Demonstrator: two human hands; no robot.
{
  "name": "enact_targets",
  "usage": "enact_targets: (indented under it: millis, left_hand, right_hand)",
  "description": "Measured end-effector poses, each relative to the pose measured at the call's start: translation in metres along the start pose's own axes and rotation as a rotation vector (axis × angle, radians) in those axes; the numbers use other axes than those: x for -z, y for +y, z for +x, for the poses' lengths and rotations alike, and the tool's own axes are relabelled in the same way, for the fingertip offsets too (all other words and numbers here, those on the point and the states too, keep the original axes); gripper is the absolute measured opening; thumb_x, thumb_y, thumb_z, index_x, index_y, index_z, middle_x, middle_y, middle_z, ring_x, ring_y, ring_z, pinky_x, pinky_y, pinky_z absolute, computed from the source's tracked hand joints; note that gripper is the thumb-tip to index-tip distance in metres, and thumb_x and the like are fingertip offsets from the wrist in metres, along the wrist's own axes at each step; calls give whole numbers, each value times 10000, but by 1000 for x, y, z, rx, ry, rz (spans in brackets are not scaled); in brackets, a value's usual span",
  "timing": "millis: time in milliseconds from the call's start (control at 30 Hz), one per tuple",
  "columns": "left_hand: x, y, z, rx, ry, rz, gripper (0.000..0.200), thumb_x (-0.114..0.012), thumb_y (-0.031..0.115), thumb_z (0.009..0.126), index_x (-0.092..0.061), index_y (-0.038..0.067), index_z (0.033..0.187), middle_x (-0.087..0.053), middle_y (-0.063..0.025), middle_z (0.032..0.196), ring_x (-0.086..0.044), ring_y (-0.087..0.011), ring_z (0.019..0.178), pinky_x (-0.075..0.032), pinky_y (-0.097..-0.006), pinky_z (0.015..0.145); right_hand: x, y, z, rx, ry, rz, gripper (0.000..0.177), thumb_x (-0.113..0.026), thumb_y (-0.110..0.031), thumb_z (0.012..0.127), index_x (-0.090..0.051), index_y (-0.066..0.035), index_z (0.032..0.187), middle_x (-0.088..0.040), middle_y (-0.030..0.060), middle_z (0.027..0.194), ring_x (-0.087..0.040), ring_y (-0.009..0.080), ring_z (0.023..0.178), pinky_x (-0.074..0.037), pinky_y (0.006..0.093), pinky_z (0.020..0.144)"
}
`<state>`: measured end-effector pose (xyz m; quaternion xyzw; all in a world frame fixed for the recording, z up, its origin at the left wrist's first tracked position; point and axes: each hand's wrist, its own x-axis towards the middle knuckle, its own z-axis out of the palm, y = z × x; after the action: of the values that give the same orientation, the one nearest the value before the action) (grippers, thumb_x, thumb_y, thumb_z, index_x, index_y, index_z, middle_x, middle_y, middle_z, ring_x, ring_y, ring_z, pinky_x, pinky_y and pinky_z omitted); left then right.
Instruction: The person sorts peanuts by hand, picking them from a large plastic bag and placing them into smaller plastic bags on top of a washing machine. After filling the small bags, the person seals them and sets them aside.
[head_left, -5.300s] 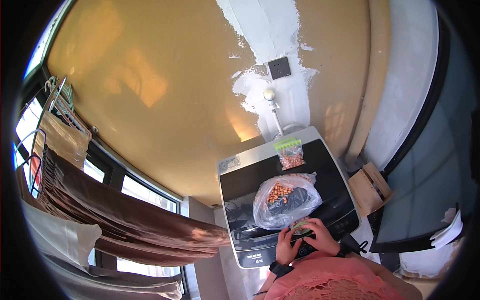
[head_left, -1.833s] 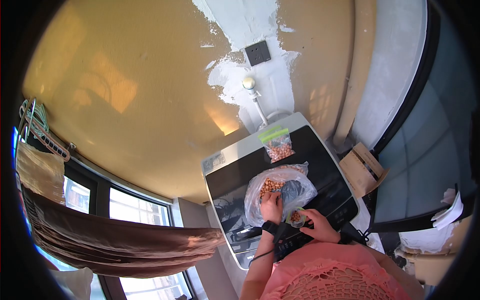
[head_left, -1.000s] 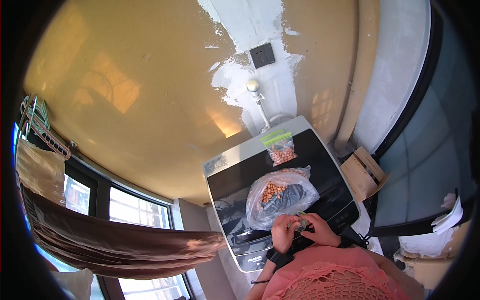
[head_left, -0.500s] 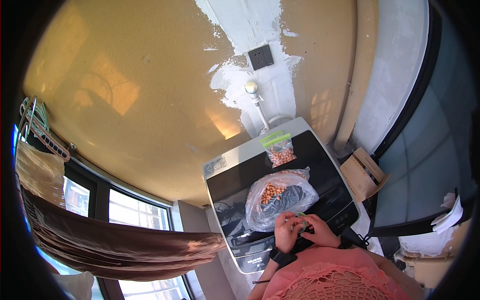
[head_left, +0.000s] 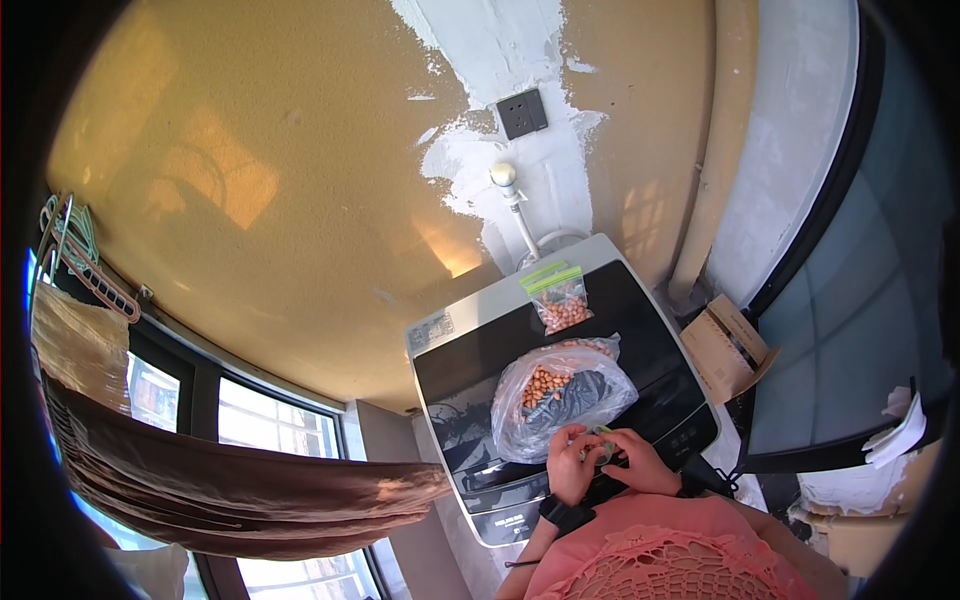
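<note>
My left hand (head_left: 568, 468) and my right hand (head_left: 641, 462) meet at the front of a washing machine lid. Between their fingers is a small clear zip bag (head_left: 602, 449) with a bit of green along its edge; my fingers hide most of it. Just beyond my hands lies a large open plastic bag (head_left: 515, 432), with shelled peanuts (head_left: 545, 384) and something dark grey showing inside. Farther back on the lid lies a filled zip bag (head_left: 563, 309) with a green seal, its lower part full of peanuts.
The washing machine (head_left: 455, 378) stands against a yellow wall, below a black socket (head_left: 521, 114) and a white pipe (head_left: 523, 225). An open cardboard box (head_left: 718, 362) is to its right. A brown curtain (head_left: 250, 495) hangs at the left, by the windows.
My left hand's fingers have shifted very slightly around the small zip bag. The peanut bags have not moved.
</note>
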<state>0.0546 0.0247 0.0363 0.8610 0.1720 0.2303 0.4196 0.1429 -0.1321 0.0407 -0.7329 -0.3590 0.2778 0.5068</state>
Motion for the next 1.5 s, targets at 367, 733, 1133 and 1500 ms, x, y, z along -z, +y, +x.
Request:
enact_targets:
  millis: [367, 733, 1133, 1500]
  left_hand:
    - [1, -5, -1, 53, 27, 34, 157, -823, 128, 756, -759, 82, 891, -672, -105, 1016, -667, -311, 919, -541, -405, 798]
    - [3, -9, -3, 62, 16, 69, 154, -832, 158, 769, -757, 85, 882, -666, -83, 957, -686, -300, 843, -552, -405, 712]
    - [4, -12, -4, 81, -15, 49, 158, -813, 153, 781, -742, 86, 905, -655, -96, 928, -677, -317, 834, -545, -413, 712]
    - [7, -7, -5, 66, -19, 38, 225, -744, 52, 791, -740, 68, 1015, -659, -123, 959, -675, -347, 848, -548, -414, 726]
  right_hand:
    - [1, -1, 0, 35, -3, -47, 664, -774, -118, 812, -501, -16, 1409, -527, 173, 1326, -648, 287, 1059, -560, 348, 895]
    - [1, -2, 0, 45, 18, -37, 679, -793, -112, 792, -523, -38, 1411, -535, 132, 1317, -633, 224, 1027, -570, 306, 795]
    - [2, -4, 1, 32, -21, -55, 665, -779, -131, 830, -493, -17, 1419, -511, 176, 1345, -664, 282, 1063, -581, 331, 840]
    - [-1, -1, 0, 26, 16, 9, 676, -782, -76, 793, -526, -50, 1418, -535, 134, 1304, -636, 230, 1039, -567, 309, 824]
